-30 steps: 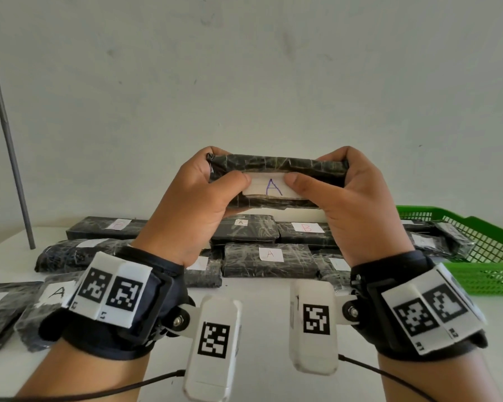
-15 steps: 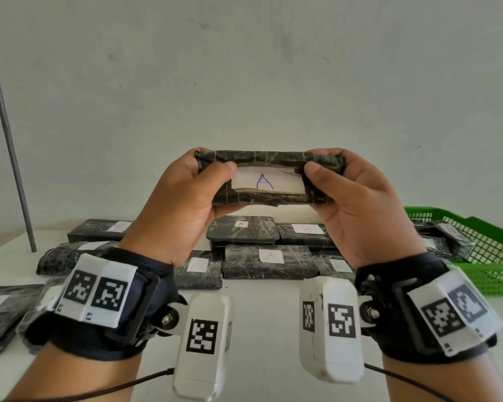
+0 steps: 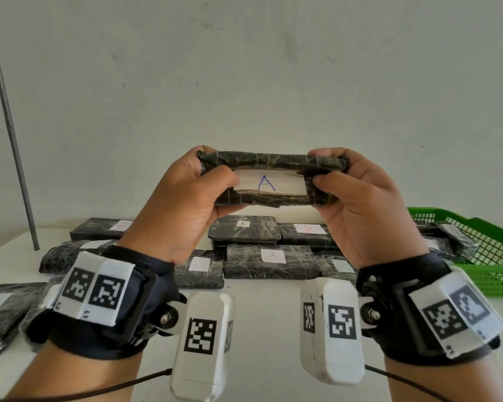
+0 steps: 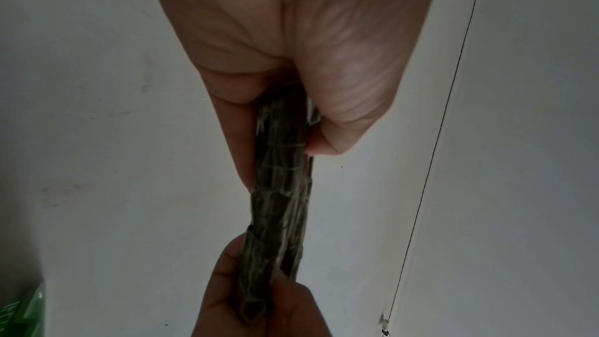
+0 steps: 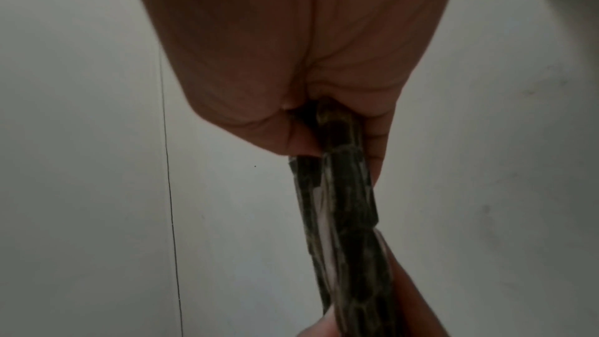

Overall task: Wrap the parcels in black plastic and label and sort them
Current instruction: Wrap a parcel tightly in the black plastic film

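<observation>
Both hands pinch flat, crinkled black-wrapped parcel point(image 3: 273, 163); white label point(image 3: 269, 184) marked A.

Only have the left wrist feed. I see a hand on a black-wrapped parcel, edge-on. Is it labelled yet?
Observer: Yes. The head view shows a white label on the held parcel, with an A in blue.
Operator: What's the right hand doing?
Observer: The right hand grips the parcel's other end, thumb on the front face beside the label. The left hand mirrors it.
Operator: Where's it going next?
Observer: Can't say for sure. Below it, wrapped parcels lie on the table, among them an A parcel and a B parcel. A green basket on the right holds a few more.
</observation>
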`<state>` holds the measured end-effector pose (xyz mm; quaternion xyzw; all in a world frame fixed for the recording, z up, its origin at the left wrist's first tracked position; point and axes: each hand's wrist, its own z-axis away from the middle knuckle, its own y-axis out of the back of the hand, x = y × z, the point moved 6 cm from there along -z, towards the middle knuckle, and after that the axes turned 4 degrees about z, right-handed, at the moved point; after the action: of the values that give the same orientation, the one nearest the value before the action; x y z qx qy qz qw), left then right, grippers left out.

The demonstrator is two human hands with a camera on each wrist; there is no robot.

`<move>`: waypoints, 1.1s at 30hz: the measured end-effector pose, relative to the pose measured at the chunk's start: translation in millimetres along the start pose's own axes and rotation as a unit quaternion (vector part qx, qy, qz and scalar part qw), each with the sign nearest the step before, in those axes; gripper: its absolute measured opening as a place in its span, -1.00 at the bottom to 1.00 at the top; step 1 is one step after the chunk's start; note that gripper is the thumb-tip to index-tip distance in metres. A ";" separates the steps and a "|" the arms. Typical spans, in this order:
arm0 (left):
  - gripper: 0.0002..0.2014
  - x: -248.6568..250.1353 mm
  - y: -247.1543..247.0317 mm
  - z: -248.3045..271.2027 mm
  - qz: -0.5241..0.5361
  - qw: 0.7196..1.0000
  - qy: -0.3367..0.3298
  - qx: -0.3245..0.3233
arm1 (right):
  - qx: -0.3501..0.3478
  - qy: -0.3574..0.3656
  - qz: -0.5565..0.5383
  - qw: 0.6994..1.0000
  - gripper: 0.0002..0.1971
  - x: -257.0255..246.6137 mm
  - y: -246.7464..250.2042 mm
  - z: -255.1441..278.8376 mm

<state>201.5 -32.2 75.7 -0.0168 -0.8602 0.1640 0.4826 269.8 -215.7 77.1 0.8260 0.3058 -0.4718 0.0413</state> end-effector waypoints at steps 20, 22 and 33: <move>-0.69 -2.1 -6.2 1.3 -0.057 0.996 -0.050 -0.043 | 0.045 0.024 0.096 0.994 -0.54 -6.2 -5.0 0.8; -0.64 -1.0 -5.6 1.5 -0.057 0.996 -0.043 -0.047 | 0.043 0.017 0.125 0.991 -0.50 -6.0 -7.5 1.7; -0.64 -0.8 -1.6 1.3 -0.030 0.998 -0.023 -0.060 | 0.040 0.027 0.214 0.976 -0.38 -11.4 -12.4 5.5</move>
<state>201.0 -34.3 74.9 -0.0158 -0.8795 0.0982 0.4654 254.8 -213.0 85.9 0.8858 0.1036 -0.4412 0.1000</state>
